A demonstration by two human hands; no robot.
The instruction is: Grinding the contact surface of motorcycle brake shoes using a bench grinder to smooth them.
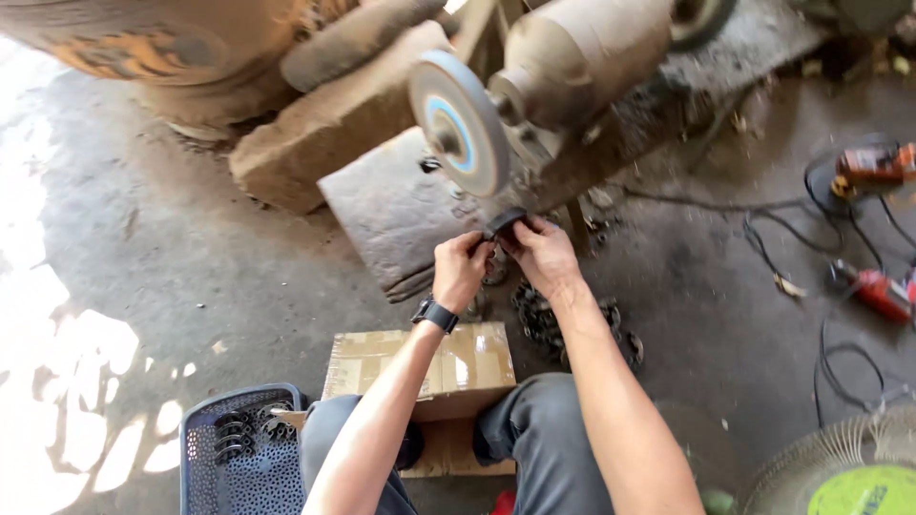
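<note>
A person sits low on a workshop floor, both arms reaching forward to a bench grinder. The left hand (461, 270) and right hand (540, 253) together pinch a small curved dark metal piece (507, 221), fingers closed around its two ends, holding it up just below the edge of the grey grinding wheel (459, 122); whether it touches the wheel I cannot tell.

Judging by what lies about, the work looks to be midway: a pile of similar dark parts (549, 319) waits on the floor under the hands, and a few dark ring-shaped parts lie in a blue perforated basket (239, 448) by the left knee.

A taped cardboard box (463, 362) sits between the knees. The concrete floor (191, 257) is dusty and stained, sunlit at the left. Two power tools (873, 286) with tangled black cables lie at the right, and a fan grille (849, 467) shows at the lower right.
</note>
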